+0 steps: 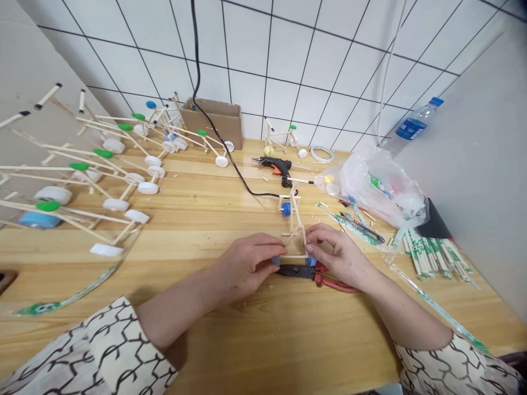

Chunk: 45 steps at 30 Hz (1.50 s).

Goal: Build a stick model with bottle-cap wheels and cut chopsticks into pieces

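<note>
A small tricycle model of thin wooden sticks (295, 211) stands on the table before me, with a blue cap wheel (286, 208) at its far end. My left hand (247, 262) pinches the blue cap at the left end of its near axle stick, and the fingers partly cover that cap. On the other end, my right hand (338, 253) has thumb and fingers closed around another blue cap (310, 261). Just under the axle lie pliers (298, 271) with red handles, partly behind my right hand.
Several finished stick tricycles (116, 204) with white wheels and green seats fill the left side. Behind are a glue gun (276, 165), a cardboard box (222, 123) and a tape roll (321, 154). At right lie a plastic bag (376, 186), a cutter (362, 227), wrapped chopsticks (432, 255) and a bottle (418, 123).
</note>
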### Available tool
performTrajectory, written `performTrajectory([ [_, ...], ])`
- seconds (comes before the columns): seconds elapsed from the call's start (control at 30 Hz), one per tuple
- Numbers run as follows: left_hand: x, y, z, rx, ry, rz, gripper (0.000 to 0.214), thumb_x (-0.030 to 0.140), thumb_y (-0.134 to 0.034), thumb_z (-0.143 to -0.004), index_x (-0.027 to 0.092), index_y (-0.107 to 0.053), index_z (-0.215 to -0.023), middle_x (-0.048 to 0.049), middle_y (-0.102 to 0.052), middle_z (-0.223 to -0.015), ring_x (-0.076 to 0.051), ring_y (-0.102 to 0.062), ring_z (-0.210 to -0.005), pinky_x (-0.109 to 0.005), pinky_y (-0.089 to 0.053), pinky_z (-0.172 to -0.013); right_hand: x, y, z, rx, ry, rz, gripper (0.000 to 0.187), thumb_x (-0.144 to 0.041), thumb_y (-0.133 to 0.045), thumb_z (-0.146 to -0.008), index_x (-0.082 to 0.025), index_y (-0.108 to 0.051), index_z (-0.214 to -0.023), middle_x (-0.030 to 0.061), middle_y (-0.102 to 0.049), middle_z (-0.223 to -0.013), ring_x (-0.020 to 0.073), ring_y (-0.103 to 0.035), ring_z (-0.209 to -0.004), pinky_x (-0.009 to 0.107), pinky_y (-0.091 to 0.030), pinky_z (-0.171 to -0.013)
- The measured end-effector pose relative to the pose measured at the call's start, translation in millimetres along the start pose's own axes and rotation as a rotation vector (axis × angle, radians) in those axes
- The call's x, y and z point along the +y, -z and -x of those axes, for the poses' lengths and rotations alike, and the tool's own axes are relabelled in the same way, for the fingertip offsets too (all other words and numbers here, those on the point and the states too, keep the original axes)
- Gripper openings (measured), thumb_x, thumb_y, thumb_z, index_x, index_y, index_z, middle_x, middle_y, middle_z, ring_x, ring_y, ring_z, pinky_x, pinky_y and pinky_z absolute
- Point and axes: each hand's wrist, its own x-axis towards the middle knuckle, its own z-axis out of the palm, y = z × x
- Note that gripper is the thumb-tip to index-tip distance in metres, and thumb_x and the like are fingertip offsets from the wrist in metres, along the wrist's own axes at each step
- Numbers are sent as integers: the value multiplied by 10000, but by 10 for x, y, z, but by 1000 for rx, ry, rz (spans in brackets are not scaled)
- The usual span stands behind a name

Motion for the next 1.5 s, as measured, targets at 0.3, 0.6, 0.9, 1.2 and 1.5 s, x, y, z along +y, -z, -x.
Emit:
performTrajectory([
  [0.3,-6,-15,-2,6,7,7,222,136,-553,-769,159,-656,-965,-95,-689,-963,-173,-638,-892,-294,-536,-789,9,1,-5,-1,14,16,120,-174,-506,-821,-179,-561,-715,40,-569,-816,158,-540,-801,292,-418,-751],
  [0.6,-13,-10,10,12,-18,-2,216,136,-558,-773,132,-656,-965,-111,-689,-964,-178,-636,-899,-296,-536,-798,-13,19,2,-12,-2,5,121,-192,-498,-821,-174,-600,-757,54,-597,-837,168,-558,-810,306,-433,-760],
  [0.9,-4,-5,-4,14,-9,-2,211,147,-552,-775,147,-660,-956,-107,-694,-955,-179,-640,-895,-305,-539,-789,-26,220,62,-64,-7,18,205,-200,-619,-741,-184,-619,-945,77,-603,-1024,197,-559,-973,350,-426,-855],
  [1.2,-23,-17,9,36,-4,12,223,128,-577,-754,164,-660,-958,-91,-699,-948,-171,-645,-883,-289,-538,-787,0,183,92,-154,-1,106,302,-107,-648,-672,-179,-611,-963,74,-596,-1025,208,-552,-966,359,-417,-880],
  [1.5,-14,-7,7,29,-14,4,217,138,-579,-762,166,-655,-964,-86,-697,-938,-165,-643,-878,-281,-538,-781,15,148,80,-155,21,122,224,-108,-639,-689,-180,-616,-900,68,-613,-978,206,-552,-939,359,-421,-862],
])
